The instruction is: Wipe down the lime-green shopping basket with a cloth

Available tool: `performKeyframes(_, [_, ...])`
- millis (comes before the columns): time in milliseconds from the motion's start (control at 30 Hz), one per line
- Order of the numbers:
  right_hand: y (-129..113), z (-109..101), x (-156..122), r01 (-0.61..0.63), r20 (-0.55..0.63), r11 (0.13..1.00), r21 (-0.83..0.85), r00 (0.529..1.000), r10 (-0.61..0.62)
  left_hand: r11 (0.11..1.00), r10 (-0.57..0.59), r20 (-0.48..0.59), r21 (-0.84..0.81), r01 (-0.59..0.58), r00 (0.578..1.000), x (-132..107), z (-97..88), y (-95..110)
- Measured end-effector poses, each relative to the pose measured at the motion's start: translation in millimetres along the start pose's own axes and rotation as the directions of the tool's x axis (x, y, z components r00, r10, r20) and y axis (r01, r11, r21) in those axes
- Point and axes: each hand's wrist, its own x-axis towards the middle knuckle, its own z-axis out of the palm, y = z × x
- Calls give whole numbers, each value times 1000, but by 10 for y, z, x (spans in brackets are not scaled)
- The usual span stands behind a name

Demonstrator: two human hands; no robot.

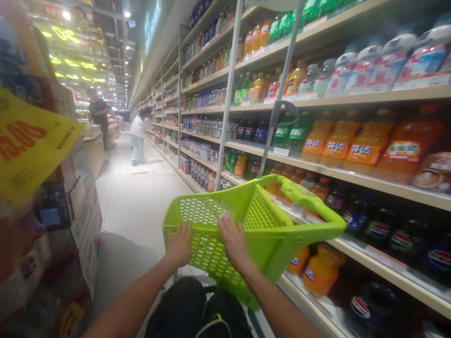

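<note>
A lime-green plastic shopping basket (283, 238) on a cart frame stands in a supermarket aisle, right in front of me. My left hand (179, 245) grips its near rim at the left corner, fingers curled over the edge. My right hand (233, 240) rests on the same rim further right, fingers wrapped over into the basket. The basket looks empty inside. A black bag (191, 321) with a white cable lies below my forearms.
Shelves of soft drink bottles (363, 143) run along the right, close to the basket. A display with a yellow price sign (17, 142) crowds the left. The white tiled aisle floor (132, 201) stretches ahead, where two people (138, 134) stand far off.
</note>
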Motion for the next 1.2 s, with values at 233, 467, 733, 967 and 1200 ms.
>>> performKeyframes(233, [47, 23, -74, 50, -21, 998, 43, 999, -49, 999, -33, -28, -16, 33, 999, -12, 21, -177])
performKeyframes(467, [515, -161, -406, -23, -139, 999, -43, 990, 17, 1000, -10, -24, 6, 10, 1000, -108, 43, -219])
performKeyframes(733, [495, -62, -287, -88, -96, 994, -58, 992, 82, 999, -8, 15, -36, 8, 1000, -91, 47, -136])
performKeyframes(967, [-250, 268, -30, 11, -60, 998, 66, 998, -7, 999, -37, -8, -25, 37, 999, -28, 74, -120])
performKeyframes(1200, [-382, 530, 67, 147, -164, 971, 187, 980, -116, 999, -28, -29, -40, 27, 999, 8, 117, -164])
